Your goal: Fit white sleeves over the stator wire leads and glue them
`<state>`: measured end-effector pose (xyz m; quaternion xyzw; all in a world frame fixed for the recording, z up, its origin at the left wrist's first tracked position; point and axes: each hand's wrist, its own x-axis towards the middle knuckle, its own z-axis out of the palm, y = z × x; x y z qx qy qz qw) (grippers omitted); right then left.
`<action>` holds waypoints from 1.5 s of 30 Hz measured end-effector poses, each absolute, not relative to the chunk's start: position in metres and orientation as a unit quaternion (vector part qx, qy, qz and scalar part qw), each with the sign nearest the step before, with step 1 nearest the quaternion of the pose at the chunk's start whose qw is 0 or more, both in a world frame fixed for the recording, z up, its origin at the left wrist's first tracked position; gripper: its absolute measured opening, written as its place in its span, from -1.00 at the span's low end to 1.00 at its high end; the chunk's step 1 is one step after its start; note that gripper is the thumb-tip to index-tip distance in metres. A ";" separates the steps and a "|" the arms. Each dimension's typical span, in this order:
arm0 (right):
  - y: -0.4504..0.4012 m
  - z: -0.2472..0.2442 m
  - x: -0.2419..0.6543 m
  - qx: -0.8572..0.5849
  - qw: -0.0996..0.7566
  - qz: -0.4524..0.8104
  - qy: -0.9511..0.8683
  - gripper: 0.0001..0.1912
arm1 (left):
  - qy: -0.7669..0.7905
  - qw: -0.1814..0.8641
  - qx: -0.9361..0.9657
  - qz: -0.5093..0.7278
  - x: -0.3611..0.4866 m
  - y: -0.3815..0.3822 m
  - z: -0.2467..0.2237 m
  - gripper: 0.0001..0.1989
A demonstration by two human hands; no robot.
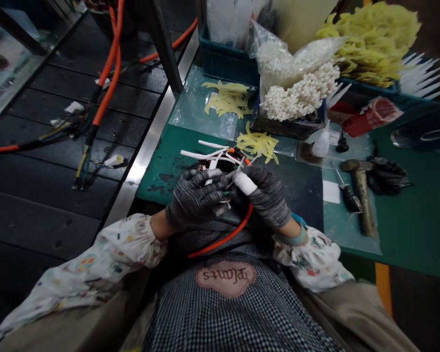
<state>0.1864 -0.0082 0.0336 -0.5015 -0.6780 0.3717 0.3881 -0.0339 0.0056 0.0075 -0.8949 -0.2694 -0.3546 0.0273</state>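
Both my hands wear grey gloves and meet over a wire bundle at the near edge of the green table. My left hand (196, 196) has its fingers curled round thin wires at the bundle's near side. Close beside it, my right hand (267, 194), with white wrapping on a fingertip, pinches the same wires. White sleeved wires (194, 155) stick out to the left beyond my fingers. An orange cable (229, 238) curves from below my right hand across the apron. The wire ends between my fingertips are too small to make out.
Yellow pieces (258, 143) lie just beyond the bundle. A box of white parts (291, 100) stands behind. To the right are a hammer (361, 195), a screwdriver (348, 195) and a red object (374, 116). Orange cables (108, 93) rest on the dark slatted surface (51, 188) at left.
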 end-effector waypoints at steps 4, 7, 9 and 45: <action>-0.007 0.042 0.195 -0.440 0.384 0.465 -0.666 -0.79 | -0.264 0.046 -0.894 -0.360 -0.032 0.004 0.012 -0.84; -0.006 0.042 0.197 -0.448 0.394 0.443 -0.669 -0.89 | -0.269 0.043 -0.896 -0.351 -0.032 0.004 0.010 -0.86; -0.006 0.041 0.196 -0.456 0.398 0.429 -0.671 -0.89 | -0.276 0.033 -0.896 -0.346 -0.033 0.005 0.007 -0.89; 0.041 0.014 0.357 -0.751 0.437 0.005 -0.496 -0.71 | -0.503 -0.315 -0.685 -0.423 -0.081 -0.032 -0.026 -0.35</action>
